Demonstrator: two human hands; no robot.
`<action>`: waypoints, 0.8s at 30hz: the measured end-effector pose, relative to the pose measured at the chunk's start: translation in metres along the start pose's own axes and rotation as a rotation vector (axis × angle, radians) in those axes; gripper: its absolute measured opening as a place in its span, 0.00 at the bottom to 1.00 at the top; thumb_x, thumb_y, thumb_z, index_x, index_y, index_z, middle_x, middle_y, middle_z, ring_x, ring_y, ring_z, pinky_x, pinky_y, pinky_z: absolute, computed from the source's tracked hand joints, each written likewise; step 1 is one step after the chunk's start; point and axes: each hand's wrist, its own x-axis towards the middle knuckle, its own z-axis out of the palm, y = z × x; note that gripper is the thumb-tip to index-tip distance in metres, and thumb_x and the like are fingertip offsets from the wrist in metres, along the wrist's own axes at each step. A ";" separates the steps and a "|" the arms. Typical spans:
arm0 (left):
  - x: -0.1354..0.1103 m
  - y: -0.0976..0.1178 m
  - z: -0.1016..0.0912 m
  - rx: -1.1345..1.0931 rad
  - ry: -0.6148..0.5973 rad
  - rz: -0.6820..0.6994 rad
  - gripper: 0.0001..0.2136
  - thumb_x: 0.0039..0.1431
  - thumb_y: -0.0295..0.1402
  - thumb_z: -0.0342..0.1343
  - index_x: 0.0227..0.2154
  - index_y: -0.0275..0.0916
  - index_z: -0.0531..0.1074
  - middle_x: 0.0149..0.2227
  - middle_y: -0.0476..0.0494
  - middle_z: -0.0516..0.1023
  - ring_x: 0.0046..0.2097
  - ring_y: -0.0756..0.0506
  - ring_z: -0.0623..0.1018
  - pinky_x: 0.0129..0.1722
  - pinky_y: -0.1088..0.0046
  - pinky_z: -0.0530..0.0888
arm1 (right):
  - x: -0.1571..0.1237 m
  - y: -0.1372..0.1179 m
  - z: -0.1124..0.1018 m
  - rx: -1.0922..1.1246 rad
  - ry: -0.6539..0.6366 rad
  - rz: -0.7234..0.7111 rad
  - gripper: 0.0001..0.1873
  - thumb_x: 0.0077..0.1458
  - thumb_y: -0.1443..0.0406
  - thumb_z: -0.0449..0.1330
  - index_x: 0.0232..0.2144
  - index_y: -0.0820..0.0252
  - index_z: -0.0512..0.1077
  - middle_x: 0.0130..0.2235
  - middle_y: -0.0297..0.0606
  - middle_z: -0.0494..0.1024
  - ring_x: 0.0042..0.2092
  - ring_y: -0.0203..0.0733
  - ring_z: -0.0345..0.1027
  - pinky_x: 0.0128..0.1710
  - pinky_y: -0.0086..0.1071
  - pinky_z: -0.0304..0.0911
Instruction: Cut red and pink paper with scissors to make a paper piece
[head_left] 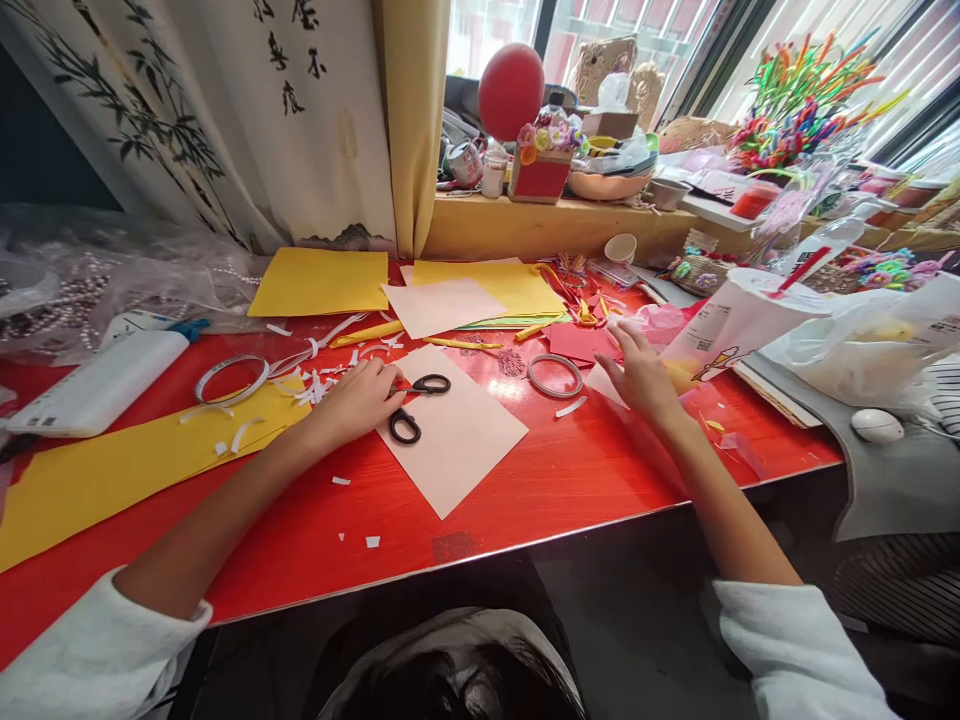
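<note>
My left hand point(358, 402) is closed at the pivot of a pair of black-handled scissors point(430, 384); its fingers hide the blades. The scissors' handles are spread apart and lie over a pale pink square sheet of paper point(456, 440). My right hand point(641, 375) has its fingers apart above a small pale piece of paper point(606, 384), beside a red sheet of paper point(581, 342). Nothing shows in its grip. Between the hands lies a silvery ring-shaped roll point(555, 376), with a second similar roll point(231, 380) to the left of my left hand.
Yellow sheets point(319, 282) lie at the back, with a long yellow sheet point(135, 460) at left. White scraps point(373, 542) are scattered around. A drink cup point(739, 325) with a red straw stands tilted at right. A white device point(101, 380) lies left; a red balloon point(511, 92) sits on the sill.
</note>
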 end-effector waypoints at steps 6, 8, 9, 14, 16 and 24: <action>0.000 -0.002 0.002 -0.052 0.018 -0.018 0.18 0.58 0.46 0.48 0.42 0.37 0.69 0.42 0.38 0.68 0.47 0.38 0.69 0.47 0.60 0.67 | 0.045 -0.019 0.014 -0.061 -0.287 -0.050 0.34 0.57 0.52 0.55 0.59 0.66 0.61 0.60 0.54 0.64 0.59 0.56 0.60 0.54 0.44 0.59; 0.000 -0.001 0.003 -0.078 0.048 0.010 0.15 0.59 0.43 0.48 0.38 0.37 0.70 0.40 0.39 0.68 0.45 0.39 0.70 0.45 0.62 0.68 | 0.049 -0.023 0.019 -0.098 -0.314 -0.052 0.29 0.58 0.51 0.53 0.55 0.63 0.66 0.51 0.52 0.74 0.51 0.54 0.69 0.46 0.41 0.63; 0.001 0.000 0.003 -0.089 0.059 0.025 0.12 0.59 0.40 0.48 0.36 0.37 0.70 0.39 0.39 0.68 0.44 0.40 0.70 0.44 0.63 0.68 | 0.049 -0.024 0.021 -0.124 -0.307 -0.056 0.26 0.59 0.52 0.51 0.53 0.61 0.69 0.47 0.50 0.77 0.47 0.53 0.71 0.43 0.39 0.63; 0.004 0.000 -0.009 -0.152 0.071 0.073 0.08 0.54 0.36 0.51 0.25 0.38 0.68 0.33 0.42 0.69 0.39 0.43 0.70 0.39 0.66 0.68 | 0.041 -0.028 0.024 -0.249 -0.191 -0.091 0.19 0.62 0.61 0.47 0.44 0.60 0.75 0.39 0.47 0.80 0.38 0.49 0.72 0.36 0.36 0.60; 0.003 -0.002 -0.023 -0.220 0.119 0.045 0.06 0.52 0.34 0.52 0.24 0.38 0.68 0.33 0.43 0.70 0.38 0.44 0.70 0.38 0.68 0.67 | 0.041 -0.030 0.024 -0.244 -0.109 -0.086 0.20 0.62 0.62 0.45 0.43 0.62 0.75 0.38 0.47 0.79 0.38 0.48 0.72 0.36 0.36 0.60; -0.009 -0.027 -0.076 -0.280 0.174 -0.281 0.08 0.46 0.38 0.54 0.26 0.38 0.71 0.32 0.48 0.73 0.31 0.49 0.71 0.28 0.74 0.63 | 0.046 -0.039 0.005 -0.133 0.320 0.030 0.22 0.65 0.60 0.41 0.46 0.63 0.71 0.42 0.49 0.78 0.44 0.50 0.71 0.46 0.41 0.61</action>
